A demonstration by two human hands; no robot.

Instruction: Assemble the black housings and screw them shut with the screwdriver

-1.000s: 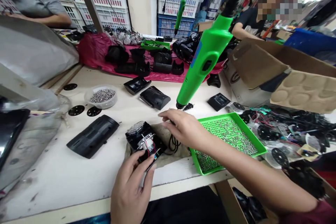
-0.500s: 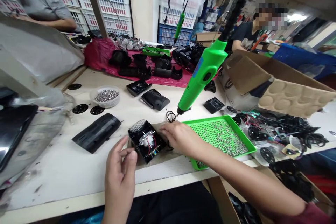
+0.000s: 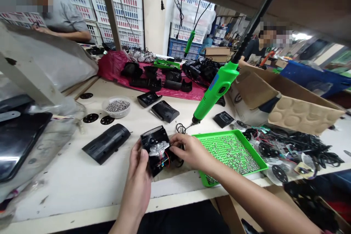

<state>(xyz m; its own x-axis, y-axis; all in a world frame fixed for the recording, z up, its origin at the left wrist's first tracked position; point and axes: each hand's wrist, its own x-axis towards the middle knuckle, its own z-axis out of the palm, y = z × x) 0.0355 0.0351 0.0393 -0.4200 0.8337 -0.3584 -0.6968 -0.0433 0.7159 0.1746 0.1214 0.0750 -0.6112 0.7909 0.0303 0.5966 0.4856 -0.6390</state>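
Observation:
Near the front of the table, my left hand (image 3: pixel 139 173) grips the left side of an open black plastic housing (image 3: pixel 153 139). A clear plastic part and red wires show inside it. My right hand (image 3: pixel 189 150) is closed at the housing's right edge, fingertips against it; a black cord loops beside them. What exactly the right fingers pinch is partly hidden. Just behind hangs a green electric screwdriver (image 3: pixel 215 93), its bit pointing down. To the left lies a black housing cover (image 3: pixel 106 142). A green tray (image 3: pixel 204 137) of small screws sits right of my right hand.
A clear bowl (image 3: pixel 116 108) of small metal parts and black discs (image 3: pixel 90 118) lie at the left. More black shells (image 3: pixel 165 111) are behind. Wired parts (image 3: pixel 271 146) and a cardboard box (image 3: pixel 304 113) crowd the right. Two people sit across the table.
My left hand has moved in and taken hold of the housing, which is now tilted and turned. My right hand stays at its right side. The camera view has shifted slightly.

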